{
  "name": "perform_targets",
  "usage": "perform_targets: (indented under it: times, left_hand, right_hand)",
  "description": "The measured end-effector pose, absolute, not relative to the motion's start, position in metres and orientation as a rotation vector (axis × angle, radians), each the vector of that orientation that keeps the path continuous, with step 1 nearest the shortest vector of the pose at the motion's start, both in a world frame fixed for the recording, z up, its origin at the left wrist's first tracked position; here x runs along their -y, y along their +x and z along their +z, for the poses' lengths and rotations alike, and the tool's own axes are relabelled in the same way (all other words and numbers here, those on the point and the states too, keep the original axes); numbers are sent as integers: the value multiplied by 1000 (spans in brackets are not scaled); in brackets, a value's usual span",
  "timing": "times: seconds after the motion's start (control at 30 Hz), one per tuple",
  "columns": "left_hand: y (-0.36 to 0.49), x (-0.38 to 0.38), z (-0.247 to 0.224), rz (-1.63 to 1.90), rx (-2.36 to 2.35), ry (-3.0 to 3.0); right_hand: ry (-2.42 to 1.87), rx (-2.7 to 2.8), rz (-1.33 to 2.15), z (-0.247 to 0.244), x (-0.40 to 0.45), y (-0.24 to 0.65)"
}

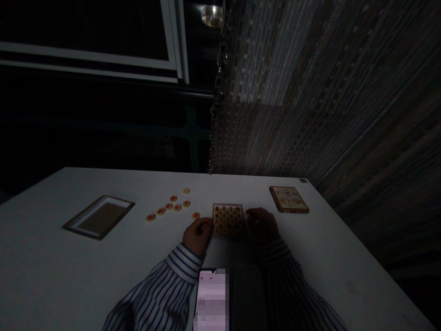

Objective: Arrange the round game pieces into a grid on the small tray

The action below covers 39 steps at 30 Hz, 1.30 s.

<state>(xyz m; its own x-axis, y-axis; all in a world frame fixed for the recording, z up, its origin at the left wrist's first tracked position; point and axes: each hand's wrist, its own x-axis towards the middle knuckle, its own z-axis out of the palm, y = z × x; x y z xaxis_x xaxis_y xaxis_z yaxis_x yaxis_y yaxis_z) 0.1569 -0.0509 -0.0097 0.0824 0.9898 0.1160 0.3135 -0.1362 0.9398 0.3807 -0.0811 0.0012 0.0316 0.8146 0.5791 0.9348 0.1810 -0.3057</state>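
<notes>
A small tray point(227, 205) in front of me holds rows of round Chinese chess pieces, the far rows with dark characters and the nearer ones with red. My left hand point(198, 236) is at the tray's left edge, fingers curled together around what looks like a red-marked Chinese chess piece point(204, 226), mostly covered by them. On the tray's right side is my right hand point(263, 224), its fingers bent and closed in shadow; what they hold, if anything, is hidden. Just beyond my left hand lies a loose red-marked piece point(196, 215).
Several loose pieces point(168, 207) lie left of the tray, one point(186, 191) blank side up. An open box part point(99, 216) is at the left, a printed box lid point(289, 199) at the right. A lit phone point(212, 299) lies between my forearms. A string curtain point(275, 92) hangs behind the table.
</notes>
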Motion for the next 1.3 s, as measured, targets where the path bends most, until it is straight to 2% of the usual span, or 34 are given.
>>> perform_targets:
  times: [0.8, 1.3]
  left_hand:
    - [157, 51, -8, 1170, -1296, 1564]
    - [124, 56, 8, 1189, -1264, 1598]
  right_hand:
    - [-1666, 1688, -308, -1, 80, 378]
    - [-1447, 1570, -190, 21, 80, 365]
